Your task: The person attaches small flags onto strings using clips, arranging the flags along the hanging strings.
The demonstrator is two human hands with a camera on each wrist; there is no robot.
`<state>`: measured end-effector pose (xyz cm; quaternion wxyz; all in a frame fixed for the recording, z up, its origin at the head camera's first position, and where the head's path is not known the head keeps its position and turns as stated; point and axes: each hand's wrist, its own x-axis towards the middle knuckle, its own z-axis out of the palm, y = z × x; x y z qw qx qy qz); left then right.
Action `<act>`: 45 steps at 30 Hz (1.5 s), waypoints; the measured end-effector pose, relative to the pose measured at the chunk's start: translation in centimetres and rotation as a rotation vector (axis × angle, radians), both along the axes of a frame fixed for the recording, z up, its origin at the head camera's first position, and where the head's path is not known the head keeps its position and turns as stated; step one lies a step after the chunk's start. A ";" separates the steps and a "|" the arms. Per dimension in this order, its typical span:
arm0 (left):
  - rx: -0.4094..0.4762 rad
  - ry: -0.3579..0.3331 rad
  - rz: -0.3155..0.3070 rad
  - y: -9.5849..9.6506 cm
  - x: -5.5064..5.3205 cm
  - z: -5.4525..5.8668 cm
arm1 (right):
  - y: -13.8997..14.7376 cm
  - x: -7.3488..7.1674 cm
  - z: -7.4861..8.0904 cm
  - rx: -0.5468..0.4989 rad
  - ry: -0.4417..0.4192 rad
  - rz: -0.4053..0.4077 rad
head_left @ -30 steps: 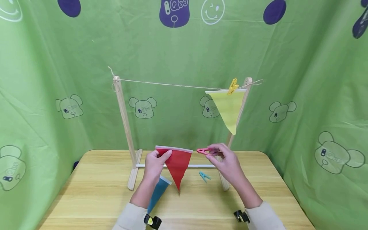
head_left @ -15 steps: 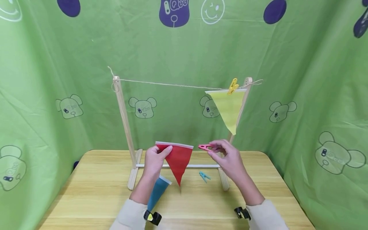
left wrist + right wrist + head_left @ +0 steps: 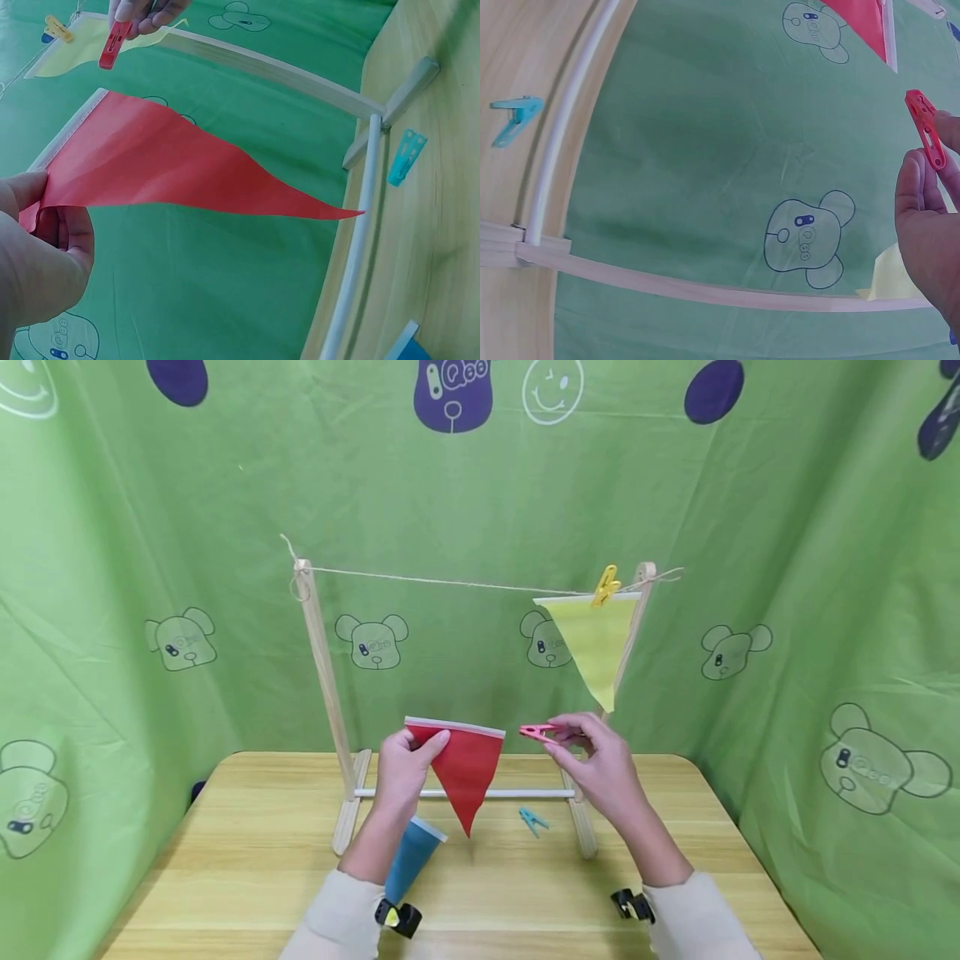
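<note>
My left hand (image 3: 402,770) pinches a red triangular pennant (image 3: 468,768) near the left end of its white top edge, thumb in front. The pennant hangs point down in the air, in front of the wooden frame. A little to its right, my right hand (image 3: 600,760) pinches a red clothespin (image 3: 537,732) by its handle end, its nose toward the pennant's top right corner with a small gap between. In the right wrist view the clothespin (image 3: 925,129) sits between thumb and fingertips. Above both hands a string (image 3: 442,582) stretches between two posts.
A yellow pennant (image 3: 596,643) hangs from the string's right end under a yellow clothespin (image 3: 606,585). On the table (image 3: 262,827) lie a blue pennant (image 3: 412,860), partly behind my left forearm, and a blue clothespin (image 3: 533,821). The frame's posts (image 3: 324,668) and white crossbar (image 3: 517,793) stand behind.
Both hands have risen slightly, carrying the red pennant and the red clothespin upward. The clothespin has also shifted a little to the right.
</note>
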<state>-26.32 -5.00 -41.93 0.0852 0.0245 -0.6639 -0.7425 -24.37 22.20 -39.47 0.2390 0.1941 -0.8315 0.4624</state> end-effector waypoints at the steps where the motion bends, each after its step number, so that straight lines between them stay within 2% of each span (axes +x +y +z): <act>1: -0.005 0.004 0.003 0.0 0.0 0.1 | 0.0 0.0 0.1 0.001 0.004 -0.001; 10: -0.023 0.026 0.007 -0.3 -0.5 0.9 | -0.3 -0.4 1.5 0.010 0.019 0.004; 18: -0.012 0.019 -0.023 -0.2 -0.7 1.0 | -0.4 -0.5 2.1 0.001 0.038 -0.001; 26: -0.009 0.041 -0.006 0.0 -0.9 1.4 | -0.7 -0.7 2.9 -0.013 0.034 -0.009; 35: 0.034 0.057 -0.004 0.2 -1.2 2.3 | -0.5 -1.4 3.7 -0.019 0.048 -0.011; 45: 0.017 0.067 -0.001 0.5 -1.3 3.4 | -0.8 -1.9 5.3 -0.088 0.093 0.003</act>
